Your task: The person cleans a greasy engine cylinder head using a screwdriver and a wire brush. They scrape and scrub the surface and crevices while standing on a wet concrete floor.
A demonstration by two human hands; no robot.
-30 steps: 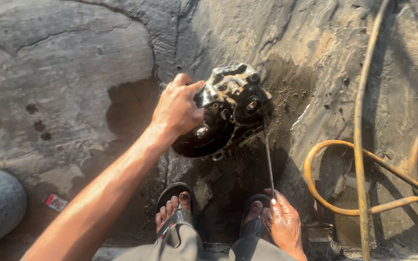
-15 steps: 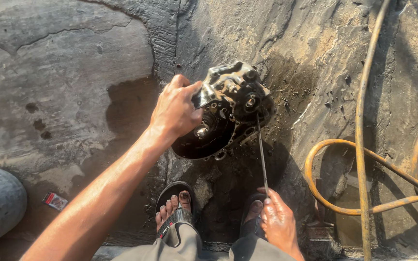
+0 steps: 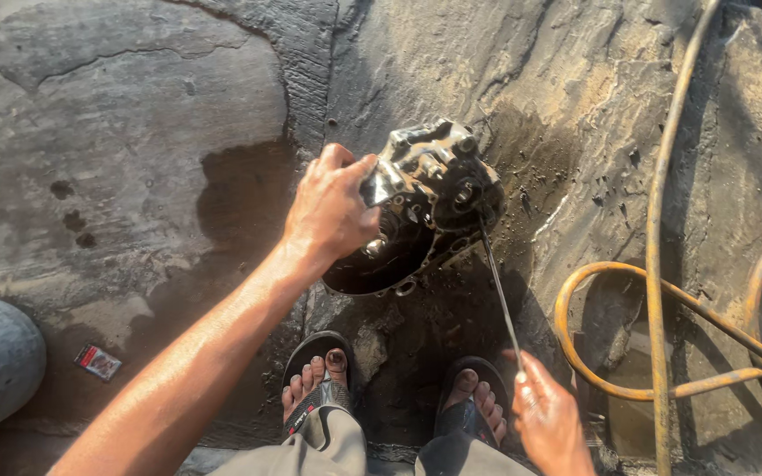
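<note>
From the head view, my left hand (image 3: 332, 211) grips the oily casing (image 3: 425, 207) tilted on wet rock (image 3: 134, 132) above my sandalled feet (image 3: 319, 379), my right hand (image 3: 549, 419) pinching a thin rod (image 3: 497, 286) into it; a slick grip could drop it on my toes, I judge.

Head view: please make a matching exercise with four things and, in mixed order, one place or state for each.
Things:
1. greasy metal engine part
2. thin rod
3. yellow hose
4. small red packet

Places or states:
A. coiled on the ground at the right
B. lying flat at the lower left
C. gripped by the left hand
D. held by the right hand, tip at the part

Pairs: 1-C, 2-D, 3-A, 4-B
</note>
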